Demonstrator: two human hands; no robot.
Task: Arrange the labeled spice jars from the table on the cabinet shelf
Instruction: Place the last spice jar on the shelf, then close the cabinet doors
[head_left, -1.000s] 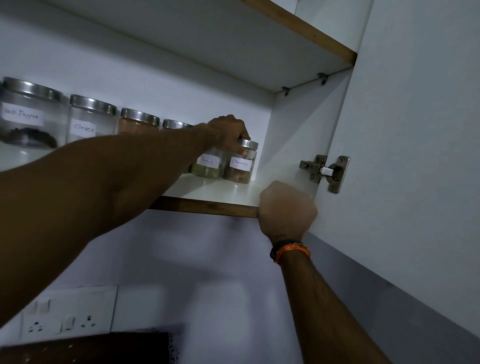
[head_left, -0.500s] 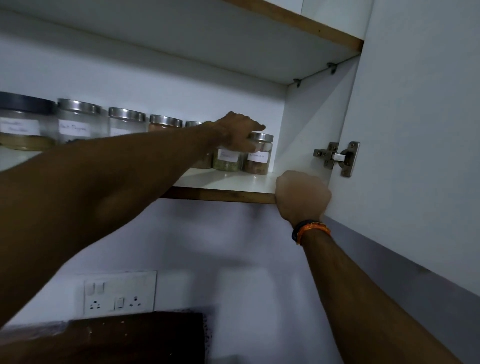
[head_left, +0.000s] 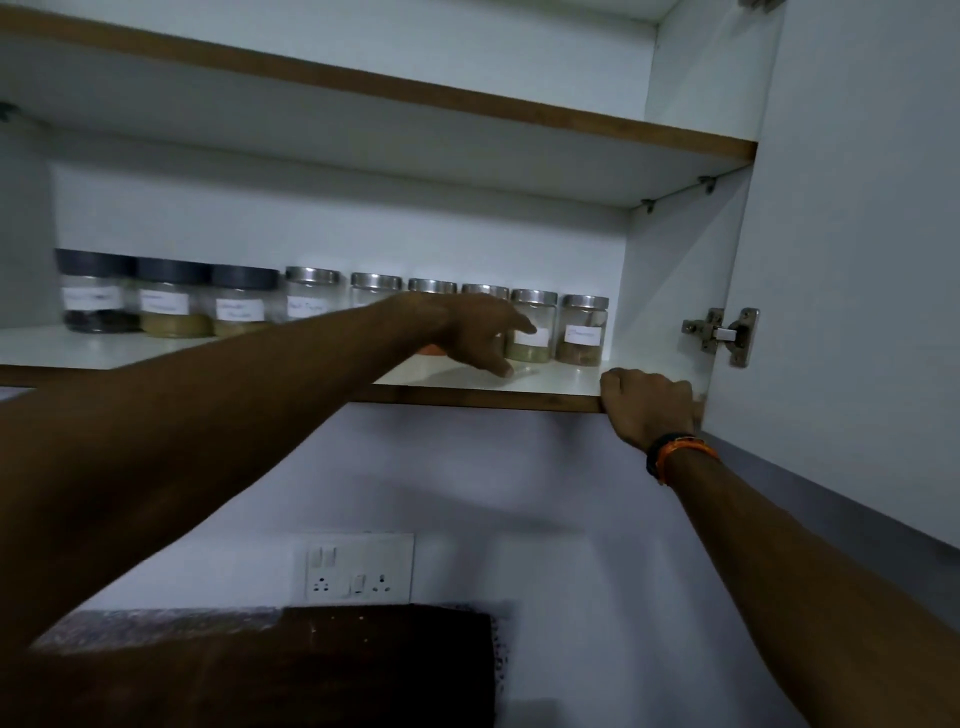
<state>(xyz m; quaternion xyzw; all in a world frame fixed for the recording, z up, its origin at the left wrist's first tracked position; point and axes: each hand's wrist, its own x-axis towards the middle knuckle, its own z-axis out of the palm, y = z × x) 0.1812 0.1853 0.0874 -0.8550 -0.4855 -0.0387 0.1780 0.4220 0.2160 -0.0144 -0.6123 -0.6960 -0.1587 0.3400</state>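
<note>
Up on the cabinet shelf (head_left: 561, 382) the spice jars (head_left: 532, 325) sit in one row along the back wall, open door (head_left: 857, 260) and hinge (head_left: 722, 335) off to the right. Left hand (head_left: 480, 327) hangs loose in front of the jars, fingers spread, holding nothing. Right hand (head_left: 649, 402) grips the shelf's front edge

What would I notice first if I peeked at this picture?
A long row of clear labeled spice jars with dark or shiny metal lids lines the white cabinet shelf. The left hand reaches across in front of them with loose fingers, while the right hand, wearing an orange wristband, grips the shelf's wooden edge.
</note>
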